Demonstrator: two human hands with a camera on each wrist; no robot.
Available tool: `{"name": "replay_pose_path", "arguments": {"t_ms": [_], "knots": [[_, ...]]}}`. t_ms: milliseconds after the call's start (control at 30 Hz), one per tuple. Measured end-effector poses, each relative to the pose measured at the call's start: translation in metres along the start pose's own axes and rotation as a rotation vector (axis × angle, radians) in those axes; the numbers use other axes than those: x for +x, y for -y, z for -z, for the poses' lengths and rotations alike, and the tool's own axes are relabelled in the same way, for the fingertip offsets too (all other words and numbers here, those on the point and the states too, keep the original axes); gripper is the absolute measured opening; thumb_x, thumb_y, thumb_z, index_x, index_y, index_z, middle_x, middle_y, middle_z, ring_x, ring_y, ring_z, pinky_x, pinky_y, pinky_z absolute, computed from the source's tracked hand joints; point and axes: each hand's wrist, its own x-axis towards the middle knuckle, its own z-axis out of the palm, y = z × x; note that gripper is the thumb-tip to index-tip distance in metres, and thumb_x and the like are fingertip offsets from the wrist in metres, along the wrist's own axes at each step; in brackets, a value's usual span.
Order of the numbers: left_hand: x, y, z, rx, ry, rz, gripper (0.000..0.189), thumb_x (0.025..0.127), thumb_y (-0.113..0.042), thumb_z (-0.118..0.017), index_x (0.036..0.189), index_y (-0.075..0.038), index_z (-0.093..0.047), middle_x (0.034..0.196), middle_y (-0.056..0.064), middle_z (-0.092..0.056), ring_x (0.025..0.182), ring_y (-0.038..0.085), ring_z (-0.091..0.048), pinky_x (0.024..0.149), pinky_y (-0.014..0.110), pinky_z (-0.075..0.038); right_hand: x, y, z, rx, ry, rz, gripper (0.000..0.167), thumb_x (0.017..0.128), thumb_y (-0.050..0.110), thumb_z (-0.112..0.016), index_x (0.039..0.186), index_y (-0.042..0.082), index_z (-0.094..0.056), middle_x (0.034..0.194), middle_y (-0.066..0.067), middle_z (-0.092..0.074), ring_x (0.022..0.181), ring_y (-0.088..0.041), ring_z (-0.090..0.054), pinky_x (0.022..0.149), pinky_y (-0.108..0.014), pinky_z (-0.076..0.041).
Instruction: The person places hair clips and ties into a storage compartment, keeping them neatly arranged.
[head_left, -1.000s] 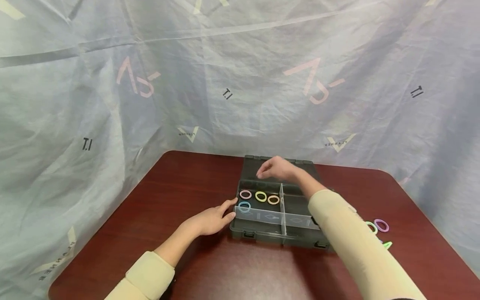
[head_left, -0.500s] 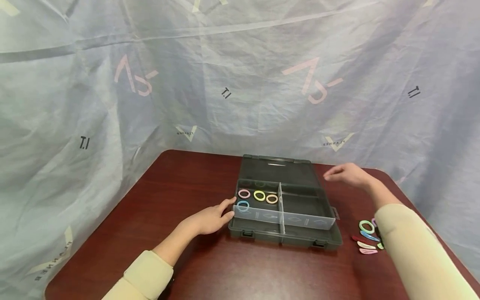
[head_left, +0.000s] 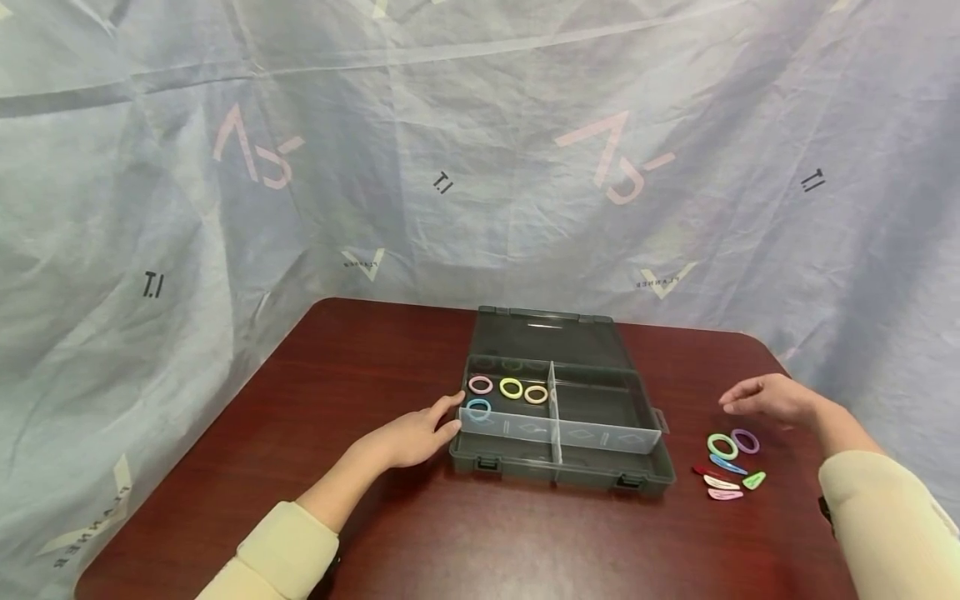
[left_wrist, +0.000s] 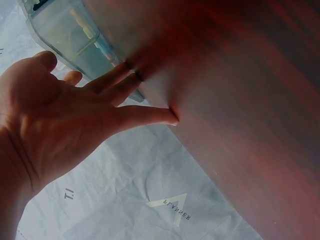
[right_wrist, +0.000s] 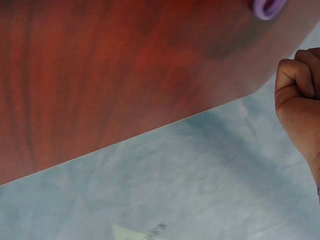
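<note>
Right hand [head_left: 778,400]: here it hovers, over the table's [head_left: 585,550] right side, just to the far side of the loose rings, fingers loosely bent, nothing visible in its grasp!
Purple hair ring [head_left: 757,444]: lying right of the box, beside its green partner; looks light and springy, best pinched across the band.
Green hair ring [head_left: 710,447]: just left of the purple; likely soft, hard to break, same hold.
Left hand [head_left: 411,437]: fingers extended at the box's left wall, clasping nothing.
Organiser box [head_left: 525,475]: centre table, lid open; stiff plastic, probably light enough to slide, so steady the rim.
Hair clips [head_left: 725,494]: five, near side; flat, perhaps slippery, edges first.
</note>
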Motion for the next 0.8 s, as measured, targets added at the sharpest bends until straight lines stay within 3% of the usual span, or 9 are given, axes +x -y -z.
{"name": "replay_pose_path", "arguments": {"t_ms": [200, 267, 533, 800], "knots": [[0.000, 0.000, -0.002, 0.003, 0.004, -0.009, 0.060, 0.109, -0.041, -0.044, 0.163, -0.026, -0.022, 0.154, 0.015, -0.044, 0.137, 0.033, -0.048, 0.111, 0.053, -0.036, -0.012, -0.017, -0.003, -0.004, 0.010, -0.015, 0.036, 0.096, 0.024, -0.072, 0.118, -0.005, -0.071, 0.120, -0.018, -0.068, 0.111, -0.023, -0.059, 0.081, -0.039, -0.051], [-0.001, 0.001, -0.002, 0.007, 0.001, -0.003, 0.060, 0.109, -0.041, -0.043, 0.163, -0.027, -0.022, 0.153, 0.015, -0.045, 0.136, 0.032, -0.049, 0.111, 0.052, -0.036, -0.013, -0.021, -0.005, 0.006, 0.001, -0.016, 0.036, 0.096, 0.023, -0.072, 0.118, -0.005, -0.071, 0.120, -0.018, -0.068, 0.112, -0.026, -0.058, 0.080, -0.038, -0.050], [-0.002, 0.000, -0.001, 0.009, 0.008, -0.016, 0.059, 0.110, -0.040, -0.043, 0.163, -0.026, -0.023, 0.152, 0.016, -0.047, 0.135, 0.033, -0.051, 0.110, 0.052, -0.037, -0.017, -0.036, -0.015, 0.151, 0.005, -0.035, 0.034, 0.094, 0.017, -0.074, 0.116, -0.010, -0.069, 0.107, -0.008, -0.070, 0.094, -0.011, -0.062, 0.079, -0.030, -0.053], [-0.001, 0.002, 0.000, 0.012, 0.010, -0.024, 0.059, 0.110, -0.041, -0.042, 0.163, -0.027, -0.022, 0.152, 0.015, -0.047, 0.135, 0.032, -0.050, 0.111, 0.052, -0.037, -0.016, -0.044, -0.022, 0.242, 0.025, -0.024, 0.027, 0.095, 0.013, -0.072, 0.109, -0.010, -0.071, 0.097, -0.004, -0.071, 0.083, -0.011, -0.063, 0.073, -0.031, -0.055]]}}
